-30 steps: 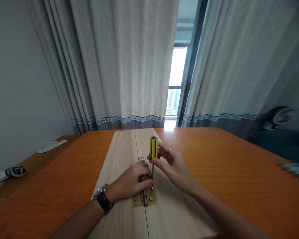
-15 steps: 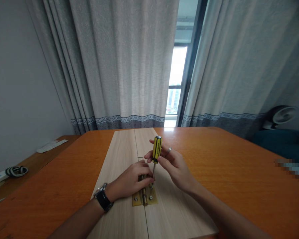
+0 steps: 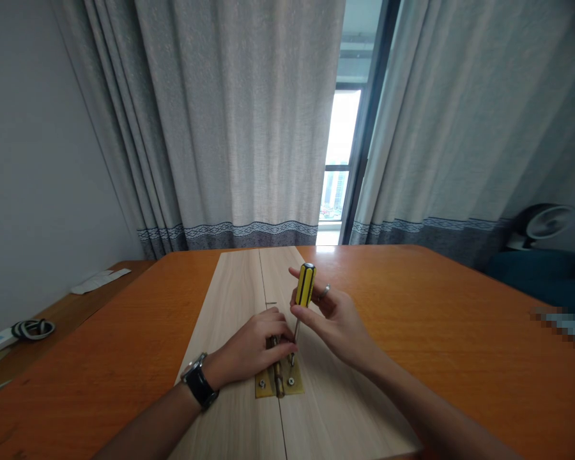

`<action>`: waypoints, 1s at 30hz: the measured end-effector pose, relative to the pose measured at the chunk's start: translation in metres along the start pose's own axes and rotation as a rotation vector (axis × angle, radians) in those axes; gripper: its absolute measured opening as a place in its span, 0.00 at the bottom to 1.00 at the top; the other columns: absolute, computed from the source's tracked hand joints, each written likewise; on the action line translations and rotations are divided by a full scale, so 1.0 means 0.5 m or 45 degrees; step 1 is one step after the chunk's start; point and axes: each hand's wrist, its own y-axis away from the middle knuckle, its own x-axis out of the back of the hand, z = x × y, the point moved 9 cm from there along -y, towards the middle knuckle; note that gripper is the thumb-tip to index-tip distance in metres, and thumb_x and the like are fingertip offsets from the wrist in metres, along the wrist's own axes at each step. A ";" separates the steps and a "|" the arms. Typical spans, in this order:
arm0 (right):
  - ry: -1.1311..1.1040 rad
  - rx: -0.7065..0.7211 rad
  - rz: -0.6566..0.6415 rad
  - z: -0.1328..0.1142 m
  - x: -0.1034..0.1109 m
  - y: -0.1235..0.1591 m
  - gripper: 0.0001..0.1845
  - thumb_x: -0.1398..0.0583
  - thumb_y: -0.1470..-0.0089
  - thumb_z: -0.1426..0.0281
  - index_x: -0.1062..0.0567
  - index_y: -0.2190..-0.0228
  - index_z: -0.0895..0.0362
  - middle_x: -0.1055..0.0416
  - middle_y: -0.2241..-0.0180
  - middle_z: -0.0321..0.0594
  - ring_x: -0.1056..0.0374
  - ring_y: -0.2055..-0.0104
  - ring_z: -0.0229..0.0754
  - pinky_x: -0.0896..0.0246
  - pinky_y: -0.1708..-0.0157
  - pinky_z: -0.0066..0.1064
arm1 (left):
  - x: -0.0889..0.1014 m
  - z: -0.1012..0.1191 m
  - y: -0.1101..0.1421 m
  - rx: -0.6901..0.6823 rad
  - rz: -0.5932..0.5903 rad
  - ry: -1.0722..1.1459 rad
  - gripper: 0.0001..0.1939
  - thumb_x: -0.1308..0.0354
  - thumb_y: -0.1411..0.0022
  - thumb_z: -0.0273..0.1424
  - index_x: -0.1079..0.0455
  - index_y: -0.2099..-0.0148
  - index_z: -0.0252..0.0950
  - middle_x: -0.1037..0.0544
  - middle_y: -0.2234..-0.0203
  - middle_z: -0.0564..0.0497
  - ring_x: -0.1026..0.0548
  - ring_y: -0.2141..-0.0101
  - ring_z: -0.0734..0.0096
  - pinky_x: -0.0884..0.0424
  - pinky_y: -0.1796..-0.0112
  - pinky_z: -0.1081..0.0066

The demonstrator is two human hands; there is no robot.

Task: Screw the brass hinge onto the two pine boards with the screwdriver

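A brass hinge (image 3: 278, 383) spans the seam between two pale wooden boards (image 3: 230, 306). The left hand (image 3: 249, 348) is curled closed over its upper end, while the right hand (image 3: 335, 319) grips a yellow-and-black screwdriver (image 3: 305, 285), tip at the hinge leaf. The boards run to the far edge of the orange tabletop (image 3: 388, 300), well inside its side edges.

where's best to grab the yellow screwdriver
Best by the yellow-and-black handle, coming from above on the right, where the right hand pinches it. The tool stands nearly upright, and the thin shaft points down at the brass hinge, offering little grip, with the left hand crowding that side.
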 end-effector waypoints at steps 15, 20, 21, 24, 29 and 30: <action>-0.386 -0.065 0.329 0.016 0.047 -0.014 0.18 0.32 0.47 0.62 0.28 0.59 0.56 0.21 0.66 0.39 0.23 0.62 0.42 0.29 0.59 0.35 | 0.063 -0.022 -0.003 0.136 0.297 -0.051 0.11 0.48 0.29 0.31 0.25 0.61 0.36 0.23 0.66 0.49 0.29 0.59 0.65 0.35 0.56 0.67; -0.389 -0.193 0.520 0.076 0.071 -0.023 0.24 0.30 0.52 0.57 0.30 0.61 0.58 0.20 0.65 0.45 0.21 0.61 0.48 0.28 0.64 0.35 | 0.105 -0.068 0.011 0.294 0.548 -0.096 0.12 0.48 0.30 0.31 0.24 0.62 0.36 0.21 0.65 0.49 0.29 0.59 0.63 0.35 0.56 0.66; -0.387 -0.223 0.540 0.091 0.073 -0.025 0.25 0.30 0.53 0.57 0.30 0.60 0.59 0.19 0.65 0.46 0.21 0.60 0.49 0.28 0.64 0.35 | 0.108 -0.074 0.012 0.316 0.566 -0.098 0.12 0.48 0.30 0.31 0.24 0.62 0.36 0.21 0.65 0.48 0.29 0.59 0.63 0.35 0.56 0.66; -0.353 -0.285 0.571 0.128 0.077 -0.031 0.27 0.29 0.55 0.57 0.30 0.60 0.59 0.19 0.66 0.46 0.21 0.61 0.50 0.27 0.64 0.35 | 0.108 -0.086 0.012 0.363 0.577 -0.100 0.12 0.48 0.31 0.30 0.24 0.63 0.36 0.21 0.65 0.48 0.28 0.60 0.63 0.35 0.57 0.66; -0.236 -0.244 0.568 0.149 0.082 -0.035 0.27 0.29 0.55 0.57 0.30 0.61 0.59 0.19 0.64 0.47 0.21 0.59 0.49 0.27 0.59 0.36 | 0.096 -0.093 0.009 0.406 0.523 -0.099 0.11 0.47 0.32 0.29 0.23 0.64 0.37 0.20 0.65 0.49 0.28 0.59 0.62 0.34 0.56 0.65; -0.220 -0.237 0.564 0.150 0.082 -0.035 0.26 0.29 0.55 0.57 0.30 0.61 0.59 0.19 0.64 0.47 0.21 0.59 0.48 0.27 0.59 0.36 | 0.093 -0.094 0.009 0.412 0.510 -0.101 0.10 0.46 0.33 0.29 0.23 0.63 0.37 0.20 0.65 0.49 0.28 0.59 0.62 0.34 0.56 0.65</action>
